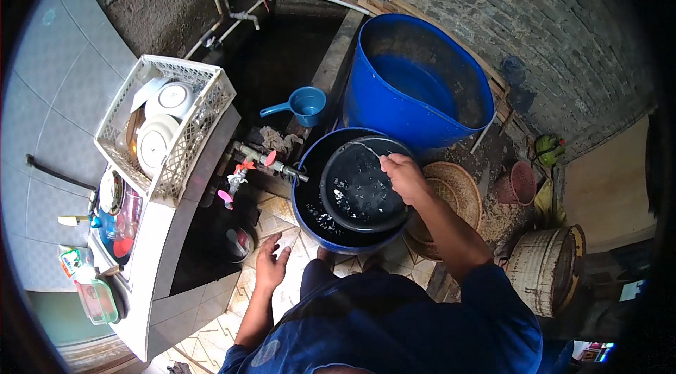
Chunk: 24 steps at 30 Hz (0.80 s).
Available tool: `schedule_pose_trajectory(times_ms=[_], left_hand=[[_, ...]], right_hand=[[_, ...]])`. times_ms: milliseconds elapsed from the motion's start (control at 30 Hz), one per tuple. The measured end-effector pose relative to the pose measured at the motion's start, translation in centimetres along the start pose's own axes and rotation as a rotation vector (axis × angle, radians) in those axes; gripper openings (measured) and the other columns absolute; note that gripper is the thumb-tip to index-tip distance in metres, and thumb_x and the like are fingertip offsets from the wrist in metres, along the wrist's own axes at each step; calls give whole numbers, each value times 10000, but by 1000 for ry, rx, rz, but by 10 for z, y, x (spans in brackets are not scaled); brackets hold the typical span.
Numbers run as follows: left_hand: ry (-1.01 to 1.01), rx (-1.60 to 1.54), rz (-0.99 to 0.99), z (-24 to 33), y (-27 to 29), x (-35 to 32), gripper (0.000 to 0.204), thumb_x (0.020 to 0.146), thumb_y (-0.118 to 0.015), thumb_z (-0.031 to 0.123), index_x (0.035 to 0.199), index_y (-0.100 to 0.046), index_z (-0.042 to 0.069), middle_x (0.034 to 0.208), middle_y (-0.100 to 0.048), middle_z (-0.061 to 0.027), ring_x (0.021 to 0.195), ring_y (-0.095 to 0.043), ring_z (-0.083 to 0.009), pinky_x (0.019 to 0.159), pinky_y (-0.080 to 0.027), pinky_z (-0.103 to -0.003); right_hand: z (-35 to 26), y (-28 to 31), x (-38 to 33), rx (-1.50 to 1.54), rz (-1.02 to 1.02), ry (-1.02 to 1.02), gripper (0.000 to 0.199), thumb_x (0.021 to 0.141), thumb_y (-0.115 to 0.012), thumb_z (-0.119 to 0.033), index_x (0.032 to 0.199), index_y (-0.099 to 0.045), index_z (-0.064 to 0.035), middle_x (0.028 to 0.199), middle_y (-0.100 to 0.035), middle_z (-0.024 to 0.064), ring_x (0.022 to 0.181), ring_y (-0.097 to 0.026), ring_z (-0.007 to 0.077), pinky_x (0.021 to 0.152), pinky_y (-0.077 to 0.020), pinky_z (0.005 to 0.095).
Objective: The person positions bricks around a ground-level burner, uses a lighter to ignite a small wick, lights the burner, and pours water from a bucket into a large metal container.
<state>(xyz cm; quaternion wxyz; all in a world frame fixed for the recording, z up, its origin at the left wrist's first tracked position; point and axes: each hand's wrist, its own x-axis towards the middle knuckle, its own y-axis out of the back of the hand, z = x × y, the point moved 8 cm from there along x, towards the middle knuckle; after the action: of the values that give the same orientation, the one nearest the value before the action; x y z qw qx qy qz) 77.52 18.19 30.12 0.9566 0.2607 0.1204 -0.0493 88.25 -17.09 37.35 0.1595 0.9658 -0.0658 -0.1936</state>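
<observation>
My right hand (403, 178) is closed above a round black basin (352, 201), and a thin pale streak runs from its fingertips toward the basin's far side. I cannot make out what the fingers hold. Dark liquid with bright reflections shows in the basin. It sits inside the mouth of a larger dark-blue tub (298, 223), which also shows bright glints near its front wall. Left of the tub, over the tiled floor, my left hand (270, 265) is held open with its fingers apart, touching nothing.
A big blue barrel (373, 103) stands behind the tub. At left are a blue dipper (308, 105), taps (239, 175) and a crate of dishes (179, 180) on the counter. Woven trays (468, 198), a red basket (520, 184) and a pale drum (539, 268) stand at right.
</observation>
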Motion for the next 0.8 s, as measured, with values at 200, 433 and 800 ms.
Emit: schedule_pose_trajectory(times_ms=[200,433,800], left_hand=[[22,-132,-122,10,-43,-24,425,857,-590,191,1235,-489,24,1194,-517,-178,1036,-564,-259,799,-492,-319],[136,-404,-223,43,-92,-42,512,911,-508,289,1329,-368,29,1233,-503,-146,1034,-544,-223,841,-427,-330],[122,-870,-356,116,-136,-64,108,873,-562,110,933,-474,97,771,-519,6,620,-506,-93,567,-446,-252]], right_hand=[[-7,23,-43,344,-62,67,295,903,-527,-265,735,-563,-25,680,-492,-4,659,-404,87,605,-359,256],[-48,45,-106,551,-187,286,260,918,-508,-297,747,-512,-101,588,-376,-81,444,-286,4,383,-217,181],[-43,125,-203,322,-39,255,310,919,-501,-248,731,-551,-7,613,-502,44,602,-443,80,567,-381,295]])
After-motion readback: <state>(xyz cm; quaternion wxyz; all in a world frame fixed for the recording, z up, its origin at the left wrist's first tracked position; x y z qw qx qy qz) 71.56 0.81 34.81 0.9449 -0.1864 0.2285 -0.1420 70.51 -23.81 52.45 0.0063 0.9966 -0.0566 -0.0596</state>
